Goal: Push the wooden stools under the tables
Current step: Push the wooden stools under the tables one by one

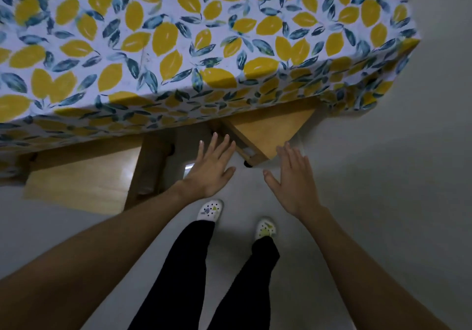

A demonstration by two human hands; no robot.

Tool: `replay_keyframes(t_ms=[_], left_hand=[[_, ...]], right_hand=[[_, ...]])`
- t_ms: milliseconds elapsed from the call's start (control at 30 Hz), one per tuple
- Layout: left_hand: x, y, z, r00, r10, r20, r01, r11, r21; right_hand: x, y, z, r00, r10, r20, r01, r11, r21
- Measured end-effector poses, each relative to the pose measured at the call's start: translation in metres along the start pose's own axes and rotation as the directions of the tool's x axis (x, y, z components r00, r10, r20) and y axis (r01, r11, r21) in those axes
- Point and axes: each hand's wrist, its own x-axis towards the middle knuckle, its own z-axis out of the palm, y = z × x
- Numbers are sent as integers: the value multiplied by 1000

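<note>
A table (pixel 204 35) under a lemon-print cloth fills the upper half of the head view. One wooden stool (pixel 268 130) sits mostly beneath its right end, turned at an angle, with one corner poking out past the cloth hem. A second wooden stool (pixel 84 178) stands at the left, about half out from the table's edge. My left hand (pixel 212 168) hovers flat with fingers spread just left of the angled stool's corner. My right hand (pixel 291 178) is spread too, just below and right of that corner. Neither hand holds anything; whether they touch the stool is unclear.
Pale grey floor (pixel 383 176) stretches to the right and below. My two feet in white clogs (pixel 210 210) stand close behind the hands, with black trousers below. The cloth hem (pixel 229 104) hangs over the stools' far parts.
</note>
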Motion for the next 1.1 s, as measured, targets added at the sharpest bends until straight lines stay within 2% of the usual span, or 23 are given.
replay_keyframes(t_ms=[200, 367, 467, 700, 900, 1100], left_hand=[[94, -27, 79, 1000, -27, -9, 28, 998, 58], [156, -36, 120, 993, 2, -118, 13, 992, 125], [181, -36, 132, 985, -67, -161, 94, 982, 164], [188, -36, 148, 969, -130, -208, 157, 980, 121], [189, -36, 160, 954, -112, -279, 134, 989, 62], [176, -17, 166, 956, -135, -261, 157, 985, 66]], right_hand=[[73, 79, 100, 997, -73, 22, 74, 997, -25], [127, 120, 151, 980, -185, -68, 179, 980, -92], [151, 126, 169, 960, -267, -89, 254, 957, -139], [165, 127, 196, 933, -288, -215, 234, 941, -243], [168, 137, 205, 901, -348, -260, 249, 904, -348], [162, 158, 203, 865, -428, -262, 301, 860, -411]])
